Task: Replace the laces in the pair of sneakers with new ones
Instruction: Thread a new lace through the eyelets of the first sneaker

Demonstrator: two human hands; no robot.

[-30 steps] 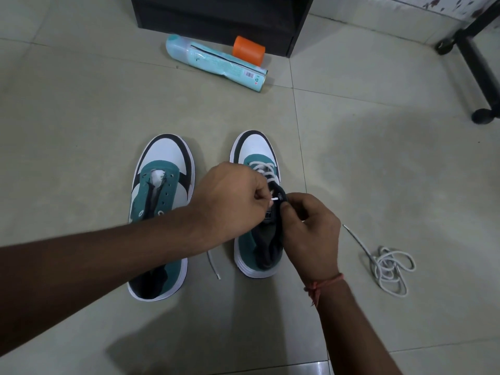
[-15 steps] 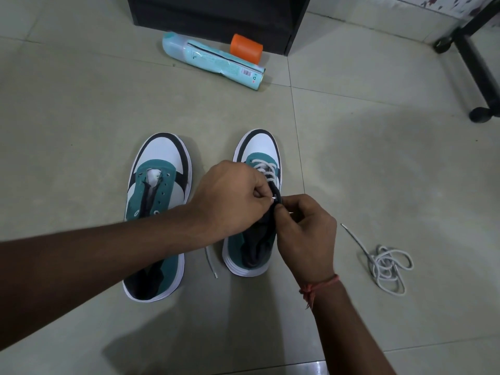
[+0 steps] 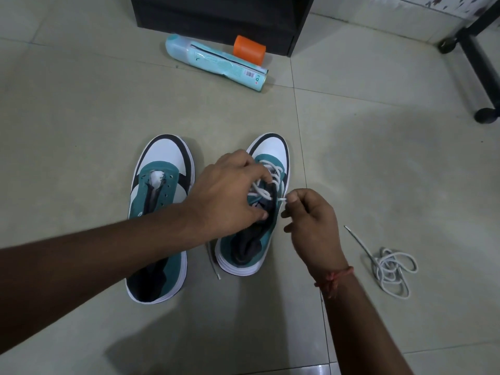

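Right hand [image 3: 311, 220], fingers pinched on lace [image 3: 281, 199]

Open floor [image 3: 81, 104] is left around the sneakers; passage is blocked ahead by a bottle [image 3: 216, 62] and cabinet [image 3: 216, 14].

Two teal, white and black sneakers are seen from above on a tiled floor [image 3: 81, 117]. The left sneaker [image 3: 158, 212] is unlaced. The right sneaker [image 3: 259, 212] is partly threaded with a white lace [image 3: 266, 182]. Its tongue area is gripped by the left hand [image 3: 230, 196], and the lace end is pinched by the right hand [image 3: 311, 220]. A loose white lace [image 3: 389, 269] is coiled to the right. A pale blue bottle [image 3: 216, 62] with an orange cap is lying beyond, against dark furniture [image 3: 216, 14].
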